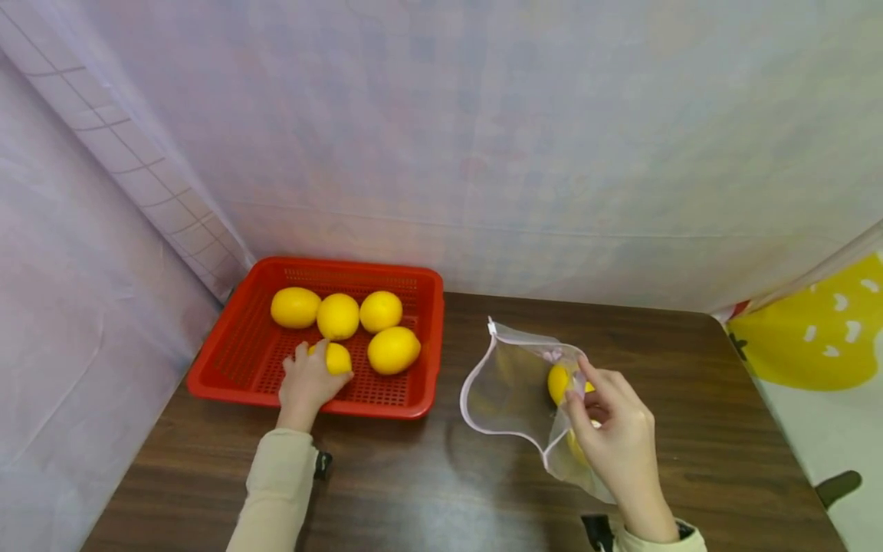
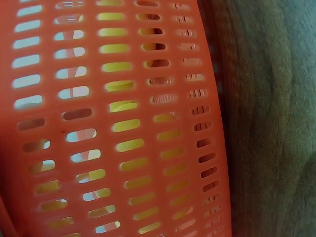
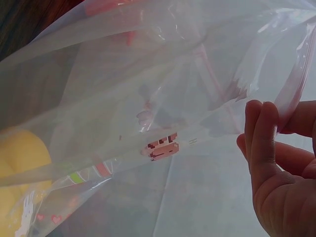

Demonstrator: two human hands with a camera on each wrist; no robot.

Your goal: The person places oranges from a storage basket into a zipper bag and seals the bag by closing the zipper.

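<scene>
In the head view, my left hand is down in a red slotted plastic basket and grips a yellow lemon between fingers and thumb. Several other lemons lie behind and to the right of it. Only the basket wall fills the left wrist view, so that hand is hidden there. On the right, my right hand pinches the rim of a clear zip bag, whose mouth gapes toward the basket. Lemons lie inside the bag. The right wrist view shows its printed film and the pinching fingers.
Both basket and bag are on a dark wood-grain table. A pale curtain hangs along the back edge, and another pale sheet is at the left. At the right is a cloth with a yellow print.
</scene>
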